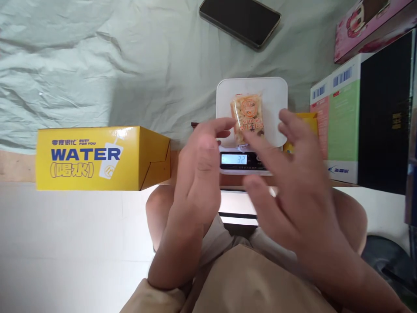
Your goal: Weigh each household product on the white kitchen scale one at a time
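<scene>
A small clear-wrapped snack packet (249, 115) with orange print lies on the white platform of a kitchen scale (276, 93). The lit display (233, 159) seems to read 32. My left hand (200, 174) is at the packet's left side, fingers bent towards it and holding nothing; whether the fingertips touch it I cannot tell. Over the scale's right front, my right hand (293, 182) has its fingers apart and slightly blurred, with nothing in it. Its index fingertip overlaps the packet's lower edge in view; contact is unclear.
A yellow box (87, 158) marked WATER stands left at the table edge. To the right are a green, pink and black box (343, 117), a pink box (374, 28) and a partly hidden yellow item (309, 119). A dark phone (241, 19) lies behind on the grey-green cloth (156, 52).
</scene>
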